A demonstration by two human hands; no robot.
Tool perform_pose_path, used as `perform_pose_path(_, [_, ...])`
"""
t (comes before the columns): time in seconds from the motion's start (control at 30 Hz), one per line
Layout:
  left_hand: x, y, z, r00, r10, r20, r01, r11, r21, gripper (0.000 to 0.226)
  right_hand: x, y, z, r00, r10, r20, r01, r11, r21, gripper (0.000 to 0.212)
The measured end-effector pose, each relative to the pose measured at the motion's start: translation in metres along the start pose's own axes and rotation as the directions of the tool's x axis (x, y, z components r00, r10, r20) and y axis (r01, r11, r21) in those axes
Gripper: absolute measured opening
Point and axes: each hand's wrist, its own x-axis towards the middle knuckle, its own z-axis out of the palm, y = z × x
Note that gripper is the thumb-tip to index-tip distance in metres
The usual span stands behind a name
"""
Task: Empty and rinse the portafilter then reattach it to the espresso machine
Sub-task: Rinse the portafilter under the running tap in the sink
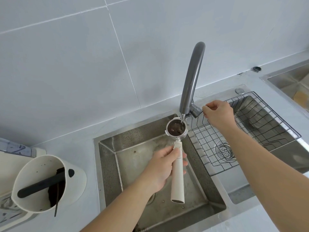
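So the portafilter (176, 130) was sitting right under the faucet spout (192, 76), held out over the far right corner of the left sink basin (133, 156), and a thin stream was landing in the basket. The water inside looked brown and murky, so I'd guess the rinse was only partway done. The left hand (164, 166) had its fingers wrapped around the upper part of the white handle, basket end pointing away from the person. The right hand (217, 114) was up at the faucet's base, fingertips pinched on the thin lever there.

A wire rack (250, 131) sat over the right basin just beside the basket. The knock box (48, 183) stood well apart on the counter near the sink's left edge, with dark grounds inside.

What could go wrong: opening that lever too far would probably blast gritty water out of the shallow basket onto the counter and wall. Wet handle plus a one-handed grip also meant it could slip and clang into the basin. Didn't see the espresso machine clearly anywhere.
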Motion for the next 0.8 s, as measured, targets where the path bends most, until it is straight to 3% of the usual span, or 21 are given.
perform_pose_path(0.6, [0.022,0.003,-0.001,0.944,-0.322,0.072,0.33,0.909,-0.254,0.036,0.001,0.002,0.001,1.0,-0.012,-0.003,0.012,1.0,-0.006,0.018])
perform_pose_path(0.8, [0.022,0.008,-0.006,0.912,-0.398,0.102,0.411,0.891,-0.192,0.03,0.0,0.001,0.0,1.0,-0.008,-0.004,0.008,1.0,-0.006,0.019])
